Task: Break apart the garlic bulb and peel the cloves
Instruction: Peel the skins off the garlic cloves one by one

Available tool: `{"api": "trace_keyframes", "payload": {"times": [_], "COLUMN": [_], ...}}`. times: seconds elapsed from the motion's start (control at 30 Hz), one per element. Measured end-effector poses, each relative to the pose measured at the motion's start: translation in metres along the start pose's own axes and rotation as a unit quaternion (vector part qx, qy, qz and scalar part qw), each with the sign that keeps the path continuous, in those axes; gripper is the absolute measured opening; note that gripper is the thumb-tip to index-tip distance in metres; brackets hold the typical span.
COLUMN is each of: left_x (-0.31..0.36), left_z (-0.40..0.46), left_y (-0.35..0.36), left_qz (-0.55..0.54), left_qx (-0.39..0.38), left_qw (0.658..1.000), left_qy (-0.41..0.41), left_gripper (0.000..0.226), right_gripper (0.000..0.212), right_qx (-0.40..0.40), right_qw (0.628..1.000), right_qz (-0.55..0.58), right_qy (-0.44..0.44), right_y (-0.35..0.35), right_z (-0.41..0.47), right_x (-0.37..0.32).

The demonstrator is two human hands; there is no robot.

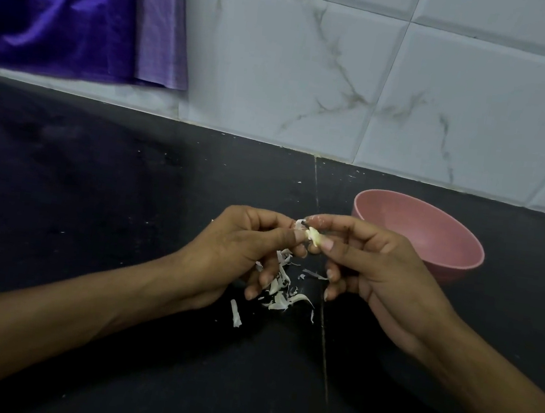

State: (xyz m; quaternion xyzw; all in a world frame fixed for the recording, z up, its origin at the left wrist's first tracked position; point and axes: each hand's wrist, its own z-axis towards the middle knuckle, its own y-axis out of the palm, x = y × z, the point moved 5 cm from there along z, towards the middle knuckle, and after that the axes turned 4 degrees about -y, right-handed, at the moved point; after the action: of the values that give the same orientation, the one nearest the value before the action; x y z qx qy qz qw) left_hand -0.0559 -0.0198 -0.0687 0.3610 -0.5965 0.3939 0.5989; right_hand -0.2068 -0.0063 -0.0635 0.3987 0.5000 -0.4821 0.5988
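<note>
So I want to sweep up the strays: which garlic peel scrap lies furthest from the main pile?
The single white strip lying by itself on the dark counter, near the left hand's wrist. The other scraps cluster together under the fingers.

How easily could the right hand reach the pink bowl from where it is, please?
Probably easily: the pink bowl sits just beyond the right hand with nothing between them, though that hand is pinching the garlic clove.
</note>
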Motion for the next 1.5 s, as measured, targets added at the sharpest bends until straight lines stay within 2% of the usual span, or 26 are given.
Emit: {"api": "trace_keyframes", "payload": {"times": [0.33,0.6,0.77,0.87,1.07,1.27,1.37,1.5], "left_x": [-0.005,-0.007,-0.007,-0.005,0.0,0.006,0.007,0.004], "left_z": [0.002,0.005,0.006,0.007,0.005,0.003,0.005,0.005], "left_y": [-0.001,-0.007,-0.011,-0.015,-0.02,-0.026,-0.026,-0.023], "left_qz": [-0.009,-0.023,-0.006,0.017,0.144,0.187,0.212,0.25], "left_qx": [-0.003,0.032,0.05,0.063,0.116,0.163,0.166,0.144], "left_qw": [1.0,0.999,0.999,0.998,0.978,0.959,0.953,0.948], "left_qy": [-0.02,-0.02,-0.021,0.016,0.093,0.137,0.139,0.132], "left_gripper": [0.017,0.022,0.021,0.022,0.023,0.042,0.036,0.007], "right_gripper": [0.023,0.01,0.009,0.009,0.008,0.008,0.007,0.009], "right_qx": [0.006,0.03,0.058,0.064,0.061,0.062,0.063,0.061], "right_qw": [0.999,0.994,0.992,0.991,0.991,0.99,0.99,0.991], "right_qz": [-0.044,-0.084,-0.08,-0.077,-0.08,-0.081,-0.077,-0.071], "right_qy": [-0.021,-0.067,-0.082,-0.087,-0.09,-0.097,-0.098,-0.099], "right_y": [-0.002,-0.005,-0.008,-0.009,-0.008,-0.008,-0.008,-0.009], "right_z": [0.001,0.001,0.003,0.004,0.003,0.001,0.002,0.001], "right_x": [-0.003,-0.007,-0.009,-0.009,-0.01,-0.012,-0.012,-0.012]}}
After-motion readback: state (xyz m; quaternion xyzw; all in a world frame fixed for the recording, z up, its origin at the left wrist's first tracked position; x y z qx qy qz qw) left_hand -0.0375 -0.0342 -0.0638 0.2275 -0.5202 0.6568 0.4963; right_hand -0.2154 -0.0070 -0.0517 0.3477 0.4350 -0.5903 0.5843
